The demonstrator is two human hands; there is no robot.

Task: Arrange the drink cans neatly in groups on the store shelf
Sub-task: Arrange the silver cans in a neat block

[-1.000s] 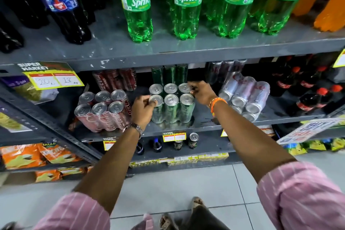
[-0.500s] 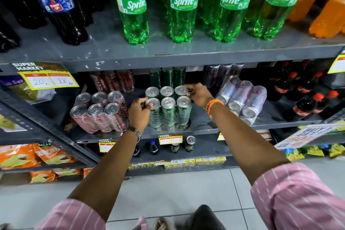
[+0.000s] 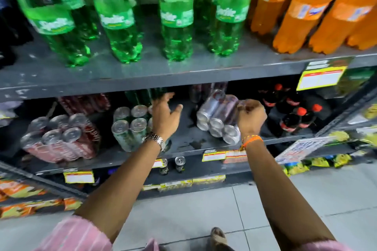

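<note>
On the grey middle shelf (image 3: 183,144) stand three groups of cans: red cans (image 3: 61,138) at the left, green cans (image 3: 128,128) in the middle, and silver cans (image 3: 214,114) lying tilted at the right. My left hand (image 3: 165,116) hovers open, fingers spread, over the right edge of the green cans and hides the rightmost ones. My right hand (image 3: 252,120) is curled shut against the right side of the silver cans and covers the nearest one. The picture is blurred by motion.
Large green bottles (image 3: 177,16) and orange bottles (image 3: 306,10) fill the shelf above. Small dark bottles with red caps (image 3: 295,116) stand right of the silver cans. Two small cans (image 3: 179,164) sit on the lower shelf. Snack packets (image 3: 20,189) lie at the lower left.
Both hands left the green cans. My left hand opened and moved to their right edge; my right hand moved right and closed on the silver cans. The view swung right.
</note>
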